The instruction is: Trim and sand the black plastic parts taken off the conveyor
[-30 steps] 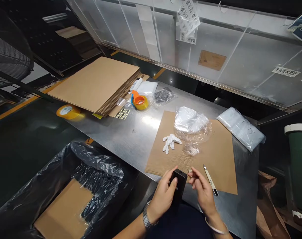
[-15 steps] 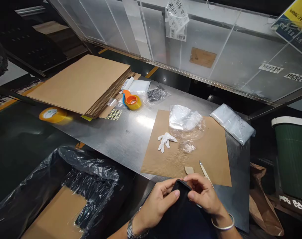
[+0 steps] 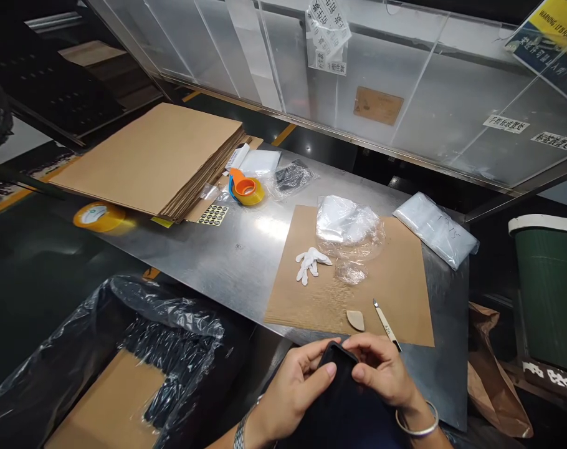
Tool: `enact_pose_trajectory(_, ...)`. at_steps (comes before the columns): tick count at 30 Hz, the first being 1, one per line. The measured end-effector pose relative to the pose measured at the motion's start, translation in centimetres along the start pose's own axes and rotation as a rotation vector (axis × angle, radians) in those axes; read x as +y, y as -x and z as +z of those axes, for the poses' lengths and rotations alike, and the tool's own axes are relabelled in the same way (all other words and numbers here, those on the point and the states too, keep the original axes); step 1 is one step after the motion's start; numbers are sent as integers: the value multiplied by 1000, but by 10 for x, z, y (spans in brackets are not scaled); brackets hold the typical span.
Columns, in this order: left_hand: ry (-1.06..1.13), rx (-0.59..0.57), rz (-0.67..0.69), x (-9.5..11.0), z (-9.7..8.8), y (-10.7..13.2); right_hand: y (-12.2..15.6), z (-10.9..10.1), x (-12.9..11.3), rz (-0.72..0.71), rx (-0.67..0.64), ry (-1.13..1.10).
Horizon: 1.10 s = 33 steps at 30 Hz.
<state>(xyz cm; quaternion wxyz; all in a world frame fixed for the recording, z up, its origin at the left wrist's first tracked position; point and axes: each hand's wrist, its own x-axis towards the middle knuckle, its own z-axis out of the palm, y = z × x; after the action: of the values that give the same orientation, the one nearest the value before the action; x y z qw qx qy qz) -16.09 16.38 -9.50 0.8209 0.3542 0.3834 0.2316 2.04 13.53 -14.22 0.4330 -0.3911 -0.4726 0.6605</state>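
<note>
Both of my hands hold a flat black object [image 3: 338, 357] close to my body, below the table's near edge. My left hand [image 3: 293, 390] grips its left side with the thumb on top. My right hand [image 3: 381, 371] closes over its top right corner. Just beyond my hands, on a brown cardboard sheet [image 3: 405, 287], lie a small beige wedge-shaped piece [image 3: 356, 320] and a thin craft knife [image 3: 386, 324]. A white glove [image 3: 311, 263] lies further up the sheet.
A crumpled clear plastic bag [image 3: 346, 226] and a second bag [image 3: 435, 227] lie on the steel table [image 3: 227, 255]. At the back left are a stack of flat cardboard [image 3: 152, 156], an orange tape dispenser [image 3: 246, 189] and a yellow tape roll [image 3: 98, 216]. A black-lined box [image 3: 124, 362] stands at my left, a green bin [image 3: 549, 280] at my right.
My right hand has let go of the beige piece, which now lies on the cardboard, and has joined my left hand on the black object. Both hands drew nearer to me.
</note>
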Motion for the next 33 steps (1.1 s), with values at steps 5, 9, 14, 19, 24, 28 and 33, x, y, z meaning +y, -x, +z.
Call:
enact_pose_trajectory(5, -44, -7, 3, 2, 4, 0, 0, -4, -2, -43, -10, 175)
enact_pose_trajectory(9, -97, -10, 16, 1, 5, 2, 1, -7, 0, -69, -59, 155)
enact_pose_trajectory(14, -150, -14, 40, -1, 6, 2, 2, -9, 3, -51, -106, -12)
enact_pose_trajectory(19, -90, -10, 25, -7, 6, 1, 3, -10, 2, -72, -54, 9)
enact_pose_trajectory(24, -105, -2, 25, -8, 9, -2, 3, -13, 3, -56, -77, 7)
enact_pose_trajectory(28, -125, 5, 26, -5, 12, -5, 3, -17, 4, -50, -63, 16)
enact_pose_trajectory(33, -110, -33, 12, -5, 15, -6, 4, -19, 2, -23, -112, -19)
